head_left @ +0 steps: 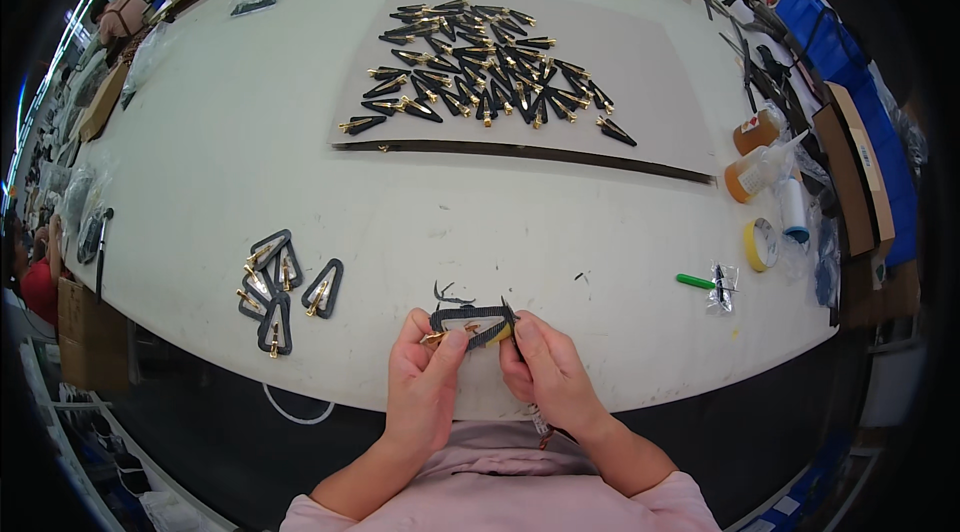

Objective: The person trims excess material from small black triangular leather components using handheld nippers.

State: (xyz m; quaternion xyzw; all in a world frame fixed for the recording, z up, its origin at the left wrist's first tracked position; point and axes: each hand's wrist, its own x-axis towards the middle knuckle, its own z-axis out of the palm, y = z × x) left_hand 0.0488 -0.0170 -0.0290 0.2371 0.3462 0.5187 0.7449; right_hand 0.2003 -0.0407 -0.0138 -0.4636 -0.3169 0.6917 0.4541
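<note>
Steadiness should help at lower centre, where the left hand pinches a black clip, the right hand a dark tool.

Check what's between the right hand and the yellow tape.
Head view: a green tool and a clear packet lie on the table between the right hand and the tape.

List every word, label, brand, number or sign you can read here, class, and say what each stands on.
None can be read.
Upper amber bottle: pale label, too small and blurred.
Tape: marks inside the ring, too small.
Small bag: any print is too small.
Clip in the left hand: no lettering visible.
</note>
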